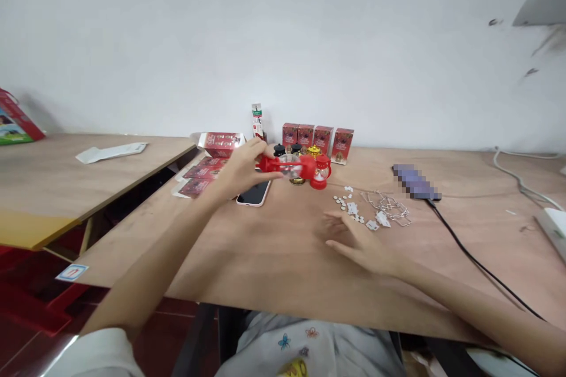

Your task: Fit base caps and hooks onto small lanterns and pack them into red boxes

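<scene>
Your left hand (241, 169) reached up toward the middle of the frame, its fingers closed around one end of a small red lantern (289, 166) that lay sideways in the air above the wooden table (274, 259). The lantern's clear middle showed between its red ends, and it hung just in front of a second red lantern (321, 172) standing upright on the table. Behind those stood a few more little lanterns, black and gold (297, 149), and behind them a row of four red boxes (317, 138) against the white wall. A white phone (254, 193) lay face up on the table just below your left hand, and flattened red cartons (201, 177) lay to the left of it, with another opened red box (220, 142) beyond.

Your right hand (360, 244) lay lower, right of centre, flat over the table with the fingers spread and holding nothing; whether the palm touched the wood, you could not tell from this view. Just above its fingertips lay a scatter of small white discs and tabs (354, 207) and, to their right, thin white punched-out frames (389, 205). Further right lay a blurred purple object (415, 182), with a black cable (477, 262) running from it toward the lower right of the frame.
</scene>
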Demonstrator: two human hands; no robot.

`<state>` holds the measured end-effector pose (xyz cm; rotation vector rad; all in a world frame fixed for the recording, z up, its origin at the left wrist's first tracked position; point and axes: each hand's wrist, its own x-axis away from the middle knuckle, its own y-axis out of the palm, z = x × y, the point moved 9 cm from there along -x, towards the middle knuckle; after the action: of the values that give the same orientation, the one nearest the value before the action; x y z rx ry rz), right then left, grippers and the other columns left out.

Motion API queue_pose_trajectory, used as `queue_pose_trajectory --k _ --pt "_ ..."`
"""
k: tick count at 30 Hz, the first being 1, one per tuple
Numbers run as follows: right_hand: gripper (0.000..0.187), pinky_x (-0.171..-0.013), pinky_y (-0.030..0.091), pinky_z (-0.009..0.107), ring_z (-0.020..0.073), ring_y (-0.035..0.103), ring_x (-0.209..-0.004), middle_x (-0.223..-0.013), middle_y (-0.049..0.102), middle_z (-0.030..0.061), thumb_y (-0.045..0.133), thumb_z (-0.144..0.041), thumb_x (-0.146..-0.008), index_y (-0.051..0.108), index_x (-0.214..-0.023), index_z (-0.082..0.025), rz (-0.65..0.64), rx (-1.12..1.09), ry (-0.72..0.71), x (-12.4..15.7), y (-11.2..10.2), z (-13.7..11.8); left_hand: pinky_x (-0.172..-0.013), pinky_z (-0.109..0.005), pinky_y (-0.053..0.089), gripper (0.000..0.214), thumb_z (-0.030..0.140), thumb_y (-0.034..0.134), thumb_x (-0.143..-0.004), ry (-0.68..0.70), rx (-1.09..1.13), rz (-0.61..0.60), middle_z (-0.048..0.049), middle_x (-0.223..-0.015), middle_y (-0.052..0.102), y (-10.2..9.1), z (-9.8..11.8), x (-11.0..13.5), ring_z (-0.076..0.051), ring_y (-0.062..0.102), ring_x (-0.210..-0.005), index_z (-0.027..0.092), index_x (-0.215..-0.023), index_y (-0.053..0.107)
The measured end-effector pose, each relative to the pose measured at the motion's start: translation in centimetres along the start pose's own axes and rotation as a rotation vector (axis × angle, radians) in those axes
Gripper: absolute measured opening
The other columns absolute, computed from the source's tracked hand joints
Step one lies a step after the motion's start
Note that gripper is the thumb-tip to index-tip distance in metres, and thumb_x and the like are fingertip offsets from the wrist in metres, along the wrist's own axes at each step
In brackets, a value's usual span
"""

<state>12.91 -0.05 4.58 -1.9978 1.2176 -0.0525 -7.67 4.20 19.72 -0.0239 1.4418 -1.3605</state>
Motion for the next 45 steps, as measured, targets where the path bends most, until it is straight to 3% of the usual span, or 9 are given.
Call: queue_pose_trajectory --k 2,5,8,11,19,29,36,40,45 --pt "0.062 -0.092 0.052 0.041 0.0201 0.059 -0.110 -0.129 0.054 0.0099 0.066 -0.036 -0.079 0.035 -0.132 -0.027 -0.044 -0.326 0.109 -1.0 1.3 0.4 -0.063 -0.025 0.042 0.040 0.048 0.075 -0.066 -0.101 0.384 0.186 -0.0008 -0.079 0.054 1.2 1.0 1.5 -0.013 0.053 -0.070 0.018 -0.079 0.053" --pt "0.072 -0.095 0.050 0.042 0.0217 0.058 -0.113 -0.134 0.051 0.0084 0.076 -0.044 -0.067 0.041 -0.128 -0.030 0.018 -0.680 0.138 -2.6 2.2 0.3 -0.062 -0.025 0.042 0.041 0.050 0.074 -0.067 -0.305 0.766 0.294 0.0021 -0.072 0.054 6.6 1.7 4.1 -0.011 0.052 -0.065 0.019 -0.079 0.050" --pt "0.057 -0.097 0.047 0.044 0.0247 0.058 -0.112 -0.121 0.061 0.0080 0.076 -0.053 -0.063 0.056 -0.109 -0.026 0.206 -0.844 0.169 -3.3 1.8 1.2 -0.068 -0.026 0.043 0.043 0.051 0.075 -0.064 -0.405 0.895 0.173 0.0002 -0.079 0.059 11.7 2.7 5.6 -0.013 0.055 -0.072 0.018 -0.081 0.051" --pt "0.054 -0.094 0.047 0.045 0.0257 0.060 -0.107 -0.112 0.066 0.0071 0.079 -0.051 -0.059 0.059 -0.102 -0.024 0.402 -0.868 0.222 -2.8 1.1 2.9 -0.076 -0.029 0.042 0.035 0.045 0.073 -0.069 -0.409 0.727 -0.004 -0.0006 -0.082 0.061 13.6 3.0 6.5 -0.016 0.056 -0.080 0.018 -0.079 0.053" --pt "0.043 -0.093 0.049 0.045 0.0247 0.065 -0.093 -0.095 0.071 0.0048 0.080 -0.045 -0.059 0.064 -0.091 -0.022 0.418 -0.559 0.192 -1.9 0.8 2.8 -0.090 -0.038 0.038 0.027 0.032 0.069 -0.073 -0.325 0.267 -0.171 -0.0038 -0.103 0.064 13.3 2.9 7.0 -0.023 0.055 -0.101 0.021 -0.093 0.056" --pt "0.061 -0.098 0.048 0.049 0.0267 0.059 -0.111 -0.120 0.062 0.0103 0.071 -0.048 -0.071 0.049 -0.121 -0.021 0.197 -0.397 0.147 -1.6 2.9 2.2 -0.086 -0.041 0.041 0.046 0.037 0.076 -0.062 -0.231 0.255 -0.186 -0.0097 -0.107 0.062 14.3 3.5 7.5 -0.028 0.055 -0.101 0.020 -0.101 0.057" --pt "0.061 -0.100 0.046 0.047 0.0252 0.050 -0.122 -0.136 0.046 0.0127 0.049 -0.043 -0.089 0.024 -0.142 -0.024 0.152 -0.063 -0.044 -0.4 1.8 0.6 -0.088 -0.039 0.047 0.043 0.033 0.079 -0.061 -0.502 0.661 0.120 -0.0082 -0.099 0.069 12.0 0.6 7.2 -0.025 0.063 -0.095 0.018 -0.098 0.062" --pt "0.049 -0.101 0.041 0.052 0.0309 0.047 -0.124 -0.134 0.046 0.0154 0.047 -0.036 -0.090 0.038 -0.136 -0.020 0.276 0.441 -0.173 0.3 -1.1 1.5 -0.091 -0.042 0.048 0.042 0.024 0.082 -0.055 -0.678 0.758 0.301 -0.0093 -0.099 0.069 10.8 -2.7 7.5 -0.025 0.063 -0.098 0.016 -0.090 0.061" --pt "0.040 -0.097 0.042 0.051 0.0338 0.050 -0.119 -0.129 0.052 0.0147 0.046 -0.036 -0.089 0.051 -0.125 -0.019 0.312 0.772 -0.228 1.2 -3.8 3.5 -0.093 -0.041 0.048 0.046 0.026 0.084 -0.052 -0.732 0.758 0.388 -0.0074 -0.099 0.069 9.7 -3.6 7.7 -0.023 0.063 -0.098 0.017 -0.091 0.061"
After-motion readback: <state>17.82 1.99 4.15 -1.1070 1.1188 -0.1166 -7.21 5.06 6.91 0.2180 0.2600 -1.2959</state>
